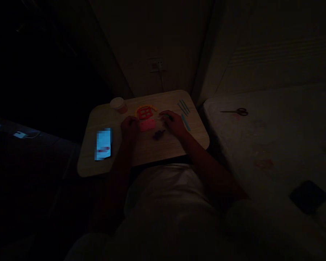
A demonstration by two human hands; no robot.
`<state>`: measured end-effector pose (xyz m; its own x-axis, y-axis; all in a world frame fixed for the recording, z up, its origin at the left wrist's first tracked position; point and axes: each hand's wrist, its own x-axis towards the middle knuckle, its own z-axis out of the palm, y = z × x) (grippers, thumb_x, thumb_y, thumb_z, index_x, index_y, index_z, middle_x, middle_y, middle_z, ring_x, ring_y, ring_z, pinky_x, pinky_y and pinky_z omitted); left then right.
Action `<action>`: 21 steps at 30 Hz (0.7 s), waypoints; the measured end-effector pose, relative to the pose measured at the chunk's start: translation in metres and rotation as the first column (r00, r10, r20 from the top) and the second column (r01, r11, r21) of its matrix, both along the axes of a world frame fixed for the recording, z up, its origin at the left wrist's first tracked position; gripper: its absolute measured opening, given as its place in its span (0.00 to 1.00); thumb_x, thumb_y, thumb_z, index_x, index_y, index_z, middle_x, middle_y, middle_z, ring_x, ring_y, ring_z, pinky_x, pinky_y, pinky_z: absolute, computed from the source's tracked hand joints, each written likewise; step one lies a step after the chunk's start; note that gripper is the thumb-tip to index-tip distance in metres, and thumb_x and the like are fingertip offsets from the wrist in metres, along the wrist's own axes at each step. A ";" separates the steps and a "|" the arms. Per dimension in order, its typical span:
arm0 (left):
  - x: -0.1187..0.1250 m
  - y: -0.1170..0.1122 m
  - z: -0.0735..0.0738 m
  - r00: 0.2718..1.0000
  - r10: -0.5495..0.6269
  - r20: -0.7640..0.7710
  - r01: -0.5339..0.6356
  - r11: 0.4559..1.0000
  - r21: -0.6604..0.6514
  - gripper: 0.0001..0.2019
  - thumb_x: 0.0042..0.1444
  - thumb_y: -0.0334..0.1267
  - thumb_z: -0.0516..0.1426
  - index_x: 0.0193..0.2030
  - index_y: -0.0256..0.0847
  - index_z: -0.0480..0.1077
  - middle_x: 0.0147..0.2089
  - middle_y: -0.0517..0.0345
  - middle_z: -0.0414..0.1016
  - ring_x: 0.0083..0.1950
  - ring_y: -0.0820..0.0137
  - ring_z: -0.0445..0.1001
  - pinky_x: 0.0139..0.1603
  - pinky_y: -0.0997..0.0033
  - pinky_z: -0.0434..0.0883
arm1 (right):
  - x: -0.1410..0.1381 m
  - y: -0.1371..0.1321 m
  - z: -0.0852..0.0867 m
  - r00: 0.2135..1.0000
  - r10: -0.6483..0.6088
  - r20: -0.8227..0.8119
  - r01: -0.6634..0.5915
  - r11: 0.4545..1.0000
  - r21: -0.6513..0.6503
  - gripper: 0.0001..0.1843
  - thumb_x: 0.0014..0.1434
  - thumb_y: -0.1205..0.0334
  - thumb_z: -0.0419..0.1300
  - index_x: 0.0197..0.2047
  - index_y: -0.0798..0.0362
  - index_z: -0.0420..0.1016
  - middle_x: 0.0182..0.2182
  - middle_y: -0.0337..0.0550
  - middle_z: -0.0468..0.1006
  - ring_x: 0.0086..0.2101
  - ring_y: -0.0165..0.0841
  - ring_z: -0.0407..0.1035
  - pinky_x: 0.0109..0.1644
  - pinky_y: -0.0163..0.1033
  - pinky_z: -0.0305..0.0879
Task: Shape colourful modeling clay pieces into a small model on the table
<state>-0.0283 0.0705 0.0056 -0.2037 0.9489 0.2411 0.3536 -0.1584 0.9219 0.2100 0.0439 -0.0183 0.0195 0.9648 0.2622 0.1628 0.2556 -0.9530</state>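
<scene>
The room is very dark. On a small wooden table [179, 145] lies a flat pink slab of clay [147, 125], with a red and orange window-shaped clay piece [145, 112] just behind it. My left hand [129, 126] rests curled at the slab's left edge. My right hand [172, 122] lies at its right side, fingers bent over something small and greenish I cannot make out. A dark purple lump [158, 135] sits just in front of my right hand.
A lit phone [103, 144] lies at the table's left. A small lidded cup [118, 104] stands at the back left. Several teal modelling tools [184, 108] lie at the back right. Scissors [237, 111] and a dark flat object [308, 195] lie on the bed to the right.
</scene>
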 end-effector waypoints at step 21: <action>0.001 0.001 -0.003 1.000 0.009 0.002 -0.009 1.000 0.009 0.07 0.48 0.27 0.56 0.29 0.42 0.75 0.30 0.61 0.74 0.36 0.68 0.72 0.38 0.72 0.69 | 0.001 -0.005 0.005 0.998 0.050 0.047 -0.051 0.999 0.007 0.15 0.70 0.51 0.62 0.37 0.50 0.82 0.33 0.44 0.87 0.32 0.36 0.81 0.39 0.39 0.75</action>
<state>-0.0275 0.0716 0.0022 -0.2127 0.9448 0.2492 0.3534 -0.1634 0.9211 0.2111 0.0386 -0.0136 -0.0416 0.9620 0.2698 0.1940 0.2726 -0.9424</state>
